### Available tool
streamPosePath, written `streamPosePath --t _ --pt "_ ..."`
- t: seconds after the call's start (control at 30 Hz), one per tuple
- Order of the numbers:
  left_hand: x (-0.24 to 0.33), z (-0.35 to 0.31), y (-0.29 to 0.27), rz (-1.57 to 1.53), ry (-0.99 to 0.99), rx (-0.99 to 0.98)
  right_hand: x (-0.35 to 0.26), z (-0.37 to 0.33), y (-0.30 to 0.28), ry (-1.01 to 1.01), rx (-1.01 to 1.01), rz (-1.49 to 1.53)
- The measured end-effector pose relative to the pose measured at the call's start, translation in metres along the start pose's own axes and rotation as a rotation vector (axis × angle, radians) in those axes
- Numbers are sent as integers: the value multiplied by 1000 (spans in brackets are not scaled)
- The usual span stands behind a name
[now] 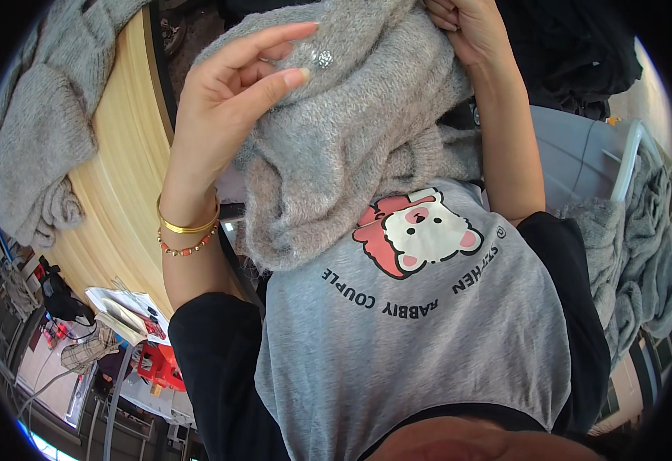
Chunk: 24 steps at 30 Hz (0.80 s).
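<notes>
A fuzzy grey knitted garment (351,138) lies bunched over my lap and against my front. On it sits a round, sparkling silver button (324,59). Just left of that button is my left hand (232,88), its thumb and forefinger stretched apart with nothing between them. The other fingers of this hand are loosely bent. At the top edge, my right hand (468,29) has its fingers curled closed on the garment's far right part; its fingertips are partly cut off by the frame.
To the left, a light wooden tabletop (121,184) carries another grey knit piece (44,146). On the right stands a grey plastic bin (582,150), with more grey knits (635,253) beside it. Black cloth (566,54) is piled at the top right. A red plastic item (159,367) shows lower left.
</notes>
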<state>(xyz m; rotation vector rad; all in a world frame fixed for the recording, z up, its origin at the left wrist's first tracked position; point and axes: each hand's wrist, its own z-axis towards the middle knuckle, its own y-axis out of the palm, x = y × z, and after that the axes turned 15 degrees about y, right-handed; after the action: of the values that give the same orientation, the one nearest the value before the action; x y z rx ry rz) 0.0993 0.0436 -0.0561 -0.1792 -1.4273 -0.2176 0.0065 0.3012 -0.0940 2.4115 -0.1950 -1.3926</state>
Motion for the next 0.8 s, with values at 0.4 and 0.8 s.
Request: streamPosePath --t 0.4,0.8 --pt "-26 3 -8 651 331 -25 5 6 -8 1 -11 -33" --pt "-19 4 -10 834 433 5 -2 -1 -1 -32 -5 -27"
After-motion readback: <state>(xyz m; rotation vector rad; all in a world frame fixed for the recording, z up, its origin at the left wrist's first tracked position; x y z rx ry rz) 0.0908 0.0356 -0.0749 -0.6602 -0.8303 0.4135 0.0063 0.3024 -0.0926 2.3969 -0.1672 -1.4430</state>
